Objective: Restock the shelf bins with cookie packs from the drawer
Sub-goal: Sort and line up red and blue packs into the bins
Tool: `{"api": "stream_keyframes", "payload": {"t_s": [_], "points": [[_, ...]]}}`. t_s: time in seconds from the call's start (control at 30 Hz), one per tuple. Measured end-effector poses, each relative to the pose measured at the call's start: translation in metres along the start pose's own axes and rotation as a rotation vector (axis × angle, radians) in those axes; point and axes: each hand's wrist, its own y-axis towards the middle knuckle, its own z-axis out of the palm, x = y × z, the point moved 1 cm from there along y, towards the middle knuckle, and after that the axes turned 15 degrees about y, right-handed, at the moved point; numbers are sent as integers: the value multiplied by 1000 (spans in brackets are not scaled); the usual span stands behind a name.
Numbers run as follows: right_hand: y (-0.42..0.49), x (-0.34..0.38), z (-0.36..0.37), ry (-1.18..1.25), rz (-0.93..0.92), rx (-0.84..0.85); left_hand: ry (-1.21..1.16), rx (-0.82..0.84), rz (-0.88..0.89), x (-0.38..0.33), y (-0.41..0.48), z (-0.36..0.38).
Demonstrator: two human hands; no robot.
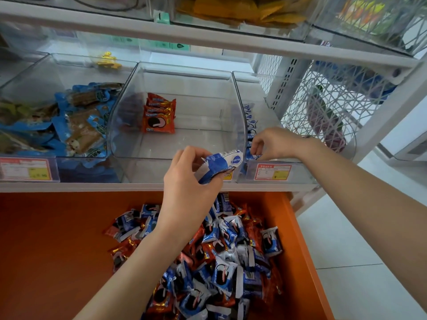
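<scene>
Closest to the camera saw loose cookie packs heaped in the open orange drawer: small square pillow wrappers with crimped ends, some blue and white, some red-orange with gold, most printed with a dark round sandwich cookie. Held one blue-and-white pack in the left hand, at the front edge of the clear middle bin, with fingers and thumb curled round it, tilted, barcode side upward. Pinched a second small blue pack in the right hand, thumb against fingertips, just at the front of the right bin, above its red-framed price label. Noticed more blue packs in a row along the left wall of that bin. Found only a few red-orange packs in the middle bin, stacked and leaning at the back left. Further left, saw a left bin full with blue-and-brown snack packets. Counted these three bins side by side on the white shelf board, directly over the drawer.
</scene>
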Motion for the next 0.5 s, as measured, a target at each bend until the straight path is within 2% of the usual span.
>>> {"api": "stream_keyframes", "payload": {"t_s": [0.13, 0.23, 0.33, 0.43, 0.5], "points": [[-1, 0, -1, 119, 20, -1, 10, 3, 3, 0, 1, -2], [-13, 8, -2, 123, 30, -85, 28, 8, 3, 1, 1, -3], [-32, 16, 1, 173, 6, -282, 32, 24, -7, 2, 2, -2], [-58, 30, 10, 253, -153, -540, 26, 51, -17, 1, 0, 0], [-77, 48, 19, 377, -262, -586, 25, 74, -24, -1, -3, 1]]}}
